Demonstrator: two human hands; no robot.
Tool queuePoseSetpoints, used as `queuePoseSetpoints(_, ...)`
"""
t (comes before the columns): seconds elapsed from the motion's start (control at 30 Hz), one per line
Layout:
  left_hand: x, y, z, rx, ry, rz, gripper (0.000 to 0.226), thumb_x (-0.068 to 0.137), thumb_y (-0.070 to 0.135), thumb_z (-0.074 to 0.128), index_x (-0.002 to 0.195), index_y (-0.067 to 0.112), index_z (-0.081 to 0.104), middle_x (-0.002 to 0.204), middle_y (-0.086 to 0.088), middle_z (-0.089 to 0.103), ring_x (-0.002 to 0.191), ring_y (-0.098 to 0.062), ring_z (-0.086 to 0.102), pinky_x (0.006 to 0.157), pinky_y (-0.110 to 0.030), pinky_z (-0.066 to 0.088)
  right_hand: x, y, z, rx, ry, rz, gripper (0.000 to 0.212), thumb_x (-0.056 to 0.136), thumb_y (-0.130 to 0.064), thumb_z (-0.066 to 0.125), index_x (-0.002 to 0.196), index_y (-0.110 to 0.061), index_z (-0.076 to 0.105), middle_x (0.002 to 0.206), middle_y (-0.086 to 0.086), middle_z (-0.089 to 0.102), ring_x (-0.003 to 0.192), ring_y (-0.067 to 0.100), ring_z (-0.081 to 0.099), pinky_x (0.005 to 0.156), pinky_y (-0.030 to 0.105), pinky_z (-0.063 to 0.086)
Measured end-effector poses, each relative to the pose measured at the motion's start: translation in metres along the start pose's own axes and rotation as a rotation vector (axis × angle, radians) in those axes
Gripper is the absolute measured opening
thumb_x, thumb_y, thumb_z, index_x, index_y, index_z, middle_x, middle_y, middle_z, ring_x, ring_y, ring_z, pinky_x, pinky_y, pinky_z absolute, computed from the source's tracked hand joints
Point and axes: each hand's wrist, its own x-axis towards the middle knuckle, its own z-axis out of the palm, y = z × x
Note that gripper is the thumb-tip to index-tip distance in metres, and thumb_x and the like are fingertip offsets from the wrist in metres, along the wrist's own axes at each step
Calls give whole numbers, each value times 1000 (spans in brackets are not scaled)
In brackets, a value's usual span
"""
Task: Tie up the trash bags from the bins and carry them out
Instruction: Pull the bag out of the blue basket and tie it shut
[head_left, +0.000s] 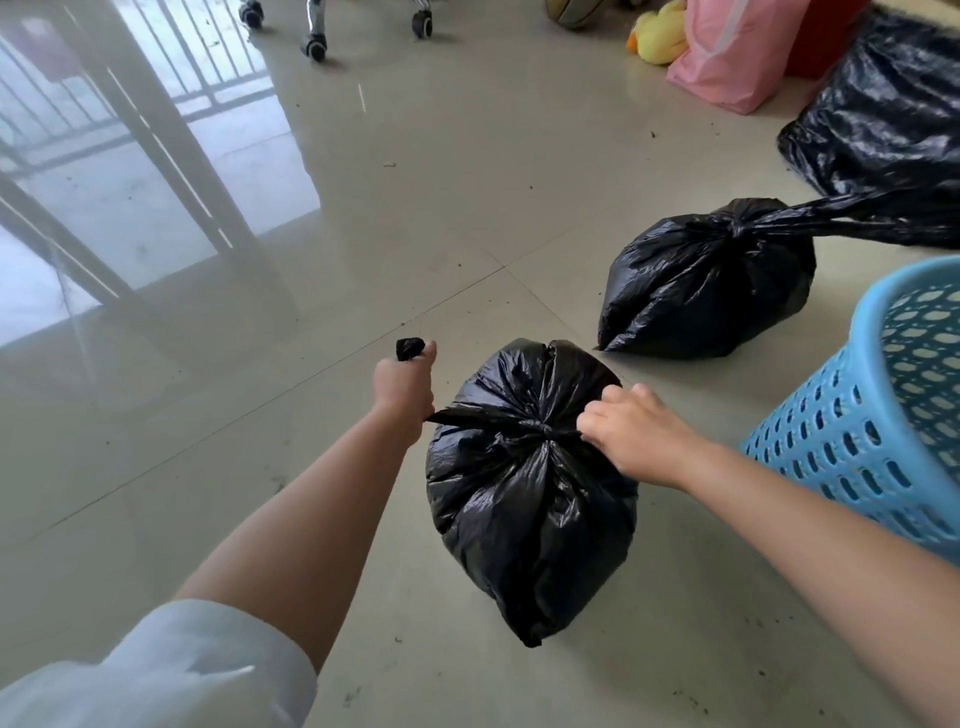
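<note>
A full black trash bag (524, 499) stands on the tiled floor in front of me, with a knot at its top. My left hand (404, 389) grips one twisted end of the bag, pulled out to the left, with the tip sticking out past my fist. My right hand (631, 428) grips the other end just right of the knot. Behind it lies a second black trash bag (701, 291), tied, its long tail stretching to the right. A third, larger black bag (883, 114) lies at the far right.
A light blue perforated plastic bin (883, 410) stands at the right, close to my right arm. A pink bag (737, 52) and a yellow plush duck (660, 36) sit at the back. Chair castors (317, 47) are at the top. The glossy floor reflects a window.
</note>
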Motion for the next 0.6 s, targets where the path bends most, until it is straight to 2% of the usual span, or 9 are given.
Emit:
queuePoseSetpoints(0.03,-1,1,0,39,-57,22,39,89,31,55,57,17,38,54,-1,33,46,-14,30,42,-22,29,0,0,1,-7,-15,7,28,97,-27,27,100,-16,53,104,-1,58,104,21,42,73,29,13)
queuePoseSetpoints(0.13,-9,11,4,350,-297,172,33,88,27,57,60,21,41,56,1,37,50,-13,35,47,-21,32,-1,3,-3,-47,-106,26,28,97,-27,26,100,-14,51,108,2,58,106,24,47,84,34,30)
queuePoseSetpoints(0.23,-14,37,4,441,-447,186,22,90,13,47,69,19,43,73,-2,44,71,-16,43,61,-24,31,1,6,-18,-15,-224,87,28,96,-29,29,105,-12,49,114,6,58,111,26,51,89,38,35)
queuePoseSetpoints(0.3,-19,59,2,571,-450,184,23,90,12,41,68,18,41,75,-2,41,74,-17,40,59,-23,27,3,9,-31,15,-309,136,33,95,-29,33,119,-11,46,121,9,56,114,28,50,90,39,37)
queuePoseSetpoints(0.4,-28,88,8,701,-382,248,23,92,13,36,70,17,36,65,-1,33,56,-13,30,51,-23,24,10,20,-55,75,-353,213,38,95,-28,34,127,-9,41,127,13,52,116,31,48,91,40,41)
queuePoseSetpoints(0.6,-48,135,49,388,-362,470,26,85,6,56,63,18,47,62,-1,46,52,-13,39,51,-22,33,15,69,-121,40,-244,311,34,94,-24,35,111,-3,56,122,14,58,109,30,53,80,32,41)
